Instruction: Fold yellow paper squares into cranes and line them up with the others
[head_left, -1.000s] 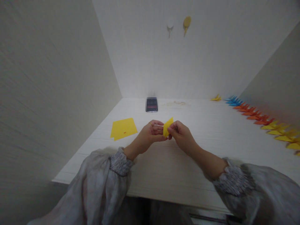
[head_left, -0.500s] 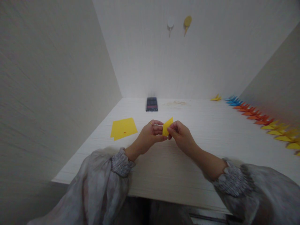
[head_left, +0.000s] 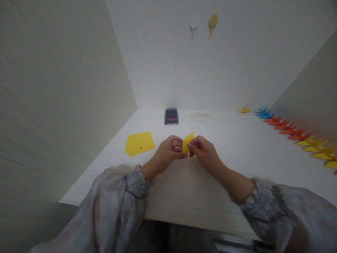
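Note:
A small folded yellow paper piece [head_left: 187,141] is held just above the white desk [head_left: 184,189] at its middle. My left hand [head_left: 168,153] pinches its left side with closed fingers, a ring on one finger. My right hand [head_left: 204,151] pinches its right side, fingers curled. Both wrists come out of grey loose sleeves.
A stack of flat yellow paper sheets [head_left: 139,143] lies to the left. A dark small device [head_left: 171,116] stands at the back. A row of folded paper shapes, blue [head_left: 264,113], orange [head_left: 285,127] and yellow [head_left: 318,149], runs along the right wall. Walls close in left, back and right.
The hands and the yellow piece have barely shifted; the view has moved slightly, and the piece sits a little lower between the fingers.

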The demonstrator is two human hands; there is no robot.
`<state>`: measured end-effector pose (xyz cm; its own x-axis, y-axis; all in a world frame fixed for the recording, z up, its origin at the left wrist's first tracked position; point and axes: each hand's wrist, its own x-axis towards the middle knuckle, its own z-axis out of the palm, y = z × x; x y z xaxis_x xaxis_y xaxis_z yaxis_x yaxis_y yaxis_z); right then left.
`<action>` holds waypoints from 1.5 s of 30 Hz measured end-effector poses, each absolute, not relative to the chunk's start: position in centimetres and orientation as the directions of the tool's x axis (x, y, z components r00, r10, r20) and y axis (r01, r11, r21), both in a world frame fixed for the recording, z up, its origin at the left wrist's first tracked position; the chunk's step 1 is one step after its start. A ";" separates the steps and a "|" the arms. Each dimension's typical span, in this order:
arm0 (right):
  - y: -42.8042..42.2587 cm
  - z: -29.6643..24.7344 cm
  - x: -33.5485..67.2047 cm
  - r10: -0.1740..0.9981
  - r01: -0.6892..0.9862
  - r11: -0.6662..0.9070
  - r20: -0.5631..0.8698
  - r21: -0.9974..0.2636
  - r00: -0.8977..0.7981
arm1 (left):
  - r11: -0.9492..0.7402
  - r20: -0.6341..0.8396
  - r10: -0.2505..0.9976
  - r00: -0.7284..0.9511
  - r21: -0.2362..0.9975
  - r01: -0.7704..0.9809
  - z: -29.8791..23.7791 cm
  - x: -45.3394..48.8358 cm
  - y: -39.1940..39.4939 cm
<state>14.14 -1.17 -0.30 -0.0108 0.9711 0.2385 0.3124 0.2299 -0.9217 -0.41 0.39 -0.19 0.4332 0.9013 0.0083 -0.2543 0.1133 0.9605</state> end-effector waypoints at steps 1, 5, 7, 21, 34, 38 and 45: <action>-1.2 -0.3 14.1 0.971 0.307 0.230 0.239 -0.923 -0.009 | 0.117 0.007 0.901 0.434 0.959 -0.258 -0.2 -0.4 0.4; -1.1 -0.7 14.1 0.963 0.181 0.266 0.269 -0.947 -0.007 | 0.132 0.002 0.897 0.443 0.953 -0.272 -0.2 -0.4 0.5; -0.9 -0.8 14.1 0.963 0.111 0.268 0.269 -0.957 -0.013 | 0.134 -0.004 0.901 0.434 0.954 -0.269 -0.2 -0.5 0.5; -1.6 1.0 13.3 0.918 -0.075 0.366 0.346 -0.928 0.197 | -0.061 0.132 0.955 0.264 0.963 -0.262 0.0 0.1 0.4; -1.8 1.0 13.2 0.937 -0.202 0.332 0.299 -0.921 0.178 | -0.112 0.172 0.972 0.160 0.938 -0.329 0.0 0.1 0.4; -1.8 1.0 13.2 0.941 -0.214 0.321 0.284 -0.923 0.187 | -0.081 0.153 0.974 0.167 0.924 -0.373 0.2 0.2 0.4; -1.6 0.8 13.8 0.945 -0.201 0.307 0.273 -0.930 0.181 | -0.066 0.184 0.950 0.250 0.906 -0.417 0.4 -0.2 0.3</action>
